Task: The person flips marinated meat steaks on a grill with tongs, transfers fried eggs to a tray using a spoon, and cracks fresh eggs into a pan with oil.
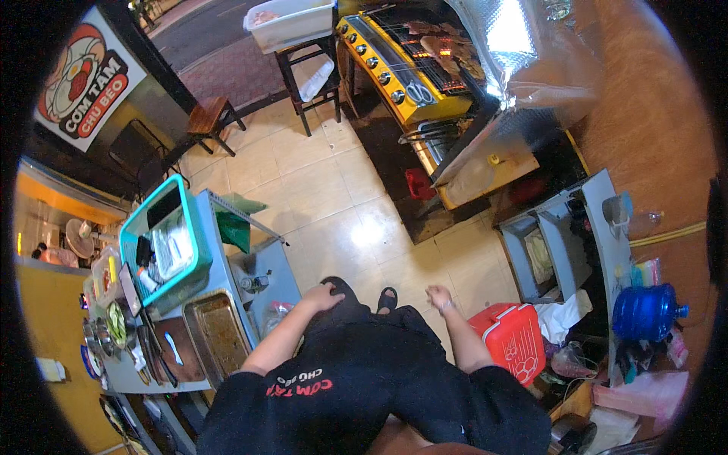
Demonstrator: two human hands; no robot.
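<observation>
My left hand (324, 296) hangs over my dark trouser leg, its fingers loosely bent and nothing in it. Whether it touches the cloth I cannot tell. Out to the side of my body is my right hand (439, 297), fingers curled loosely, with no object visible in it. A band circles the right wrist. The red cooler box (508, 341) with a white ball pattern stands nearest to that hand. On my left side, a worn metal tray (216, 335) lies on the grey metal table (202, 261). One sandalled foot (388, 300) shows on the tiles.
A turquoise basket (190, 219) holds containers on the table. Ahead, the yellow grill (412, 108) has meat over glowing heat and scissors (419, 92) on its edge. A white tub (293, 28) tops a dark chair (307, 108). Right stand a grey shelf (526, 250) and blue water bottle (645, 313).
</observation>
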